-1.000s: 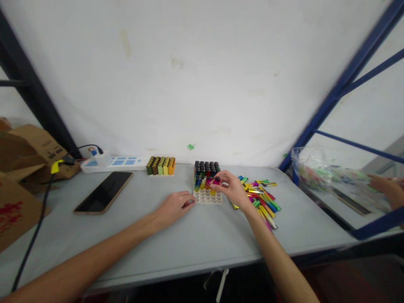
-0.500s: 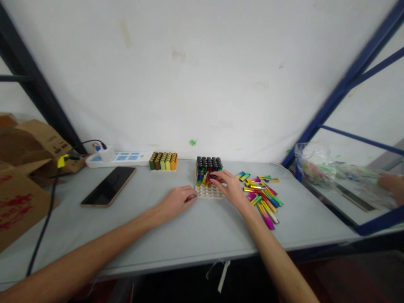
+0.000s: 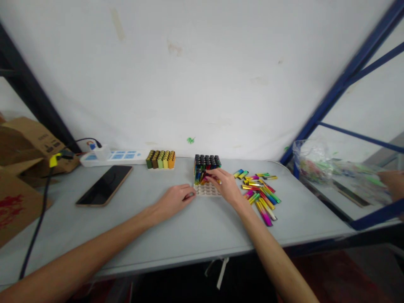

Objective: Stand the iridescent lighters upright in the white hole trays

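A white tray with rows of holes sits on the table in front of me. Its back rows hold several upright lighters with black tops and shiny coloured bodies; empty holes show in the front rows. My right hand reaches over the tray from the right, thumb and fingers pinched on a lighter at the front of the filled rows, partly covered by the fingers. My left hand rests on the table with curled fingers, its tips gripping the tray's left front edge.
Loose shiny lighters lie scattered to the right. A block of yellow-to-green lighters stands back left, near a phone and a power strip. Cardboard is far left; a blue frame and plastic bag are right.
My right hand has moved slightly left and inward over the tray with the lighter, which now stands among the front filled holes. My left hand stays at the tray edge. The view shifted slightly.
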Tool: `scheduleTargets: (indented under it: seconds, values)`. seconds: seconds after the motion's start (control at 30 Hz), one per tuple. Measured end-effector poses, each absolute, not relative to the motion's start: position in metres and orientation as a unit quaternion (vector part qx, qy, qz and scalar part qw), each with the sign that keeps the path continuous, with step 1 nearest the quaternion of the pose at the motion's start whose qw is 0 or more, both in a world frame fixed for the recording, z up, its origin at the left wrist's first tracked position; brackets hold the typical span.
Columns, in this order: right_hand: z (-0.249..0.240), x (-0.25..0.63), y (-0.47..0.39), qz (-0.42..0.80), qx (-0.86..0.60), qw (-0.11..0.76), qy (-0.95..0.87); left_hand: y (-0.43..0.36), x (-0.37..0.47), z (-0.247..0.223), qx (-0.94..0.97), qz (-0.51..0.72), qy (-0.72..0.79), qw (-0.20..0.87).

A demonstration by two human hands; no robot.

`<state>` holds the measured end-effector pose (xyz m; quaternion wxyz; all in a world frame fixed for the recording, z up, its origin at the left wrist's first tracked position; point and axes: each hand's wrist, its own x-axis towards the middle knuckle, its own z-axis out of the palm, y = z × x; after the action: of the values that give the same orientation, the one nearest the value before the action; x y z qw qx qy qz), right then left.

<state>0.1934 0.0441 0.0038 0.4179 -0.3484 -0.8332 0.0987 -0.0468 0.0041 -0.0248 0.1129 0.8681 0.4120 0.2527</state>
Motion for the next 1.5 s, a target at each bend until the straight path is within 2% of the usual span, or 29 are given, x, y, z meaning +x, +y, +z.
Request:
scheduleTargets:
  seconds: [0.23,0.43,0.67,0.83,1.03,1.13,1.3,1.5]
  values:
    - [0.005,0.187,0.048,0.069,-0.339,0.365,-0.864,0.004,-0.046,-0.024,0.869,0.253,0.409,0.114]
    - [0.015,0.181,0.039,-0.012,-0.385,0.314,-0.868,0.003,-0.046,-0.024,0.866,0.249,0.417,0.118]
    - [0.025,0.244,0.042,-0.002,-0.427,0.424,-0.799,0.004,-0.048,-0.025,0.866,0.253,0.411,0.129]
    - [0.024,0.29,0.037,0.014,-0.486,0.306,-0.818,0.005,-0.048,-0.024,0.865,0.243,0.416,0.137]
    - [0.004,0.269,0.032,0.043,-0.528,0.149,-0.835,0.004,-0.047,-0.022,0.865,0.237,0.423,0.129]
    - [-0.003,0.26,0.038,0.047,-0.516,0.114,-0.847,0.003,-0.047,-0.022,0.864,0.238,0.424,0.13]
    - [0.009,0.266,0.037,0.082,-0.45,0.156,-0.875,0.003,-0.048,-0.023,0.866,0.24,0.42,0.126]
    - [0.036,0.266,0.022,0.192,-0.382,0.284,-0.858,0.003,-0.048,-0.023,0.866,0.235,0.425,0.122]
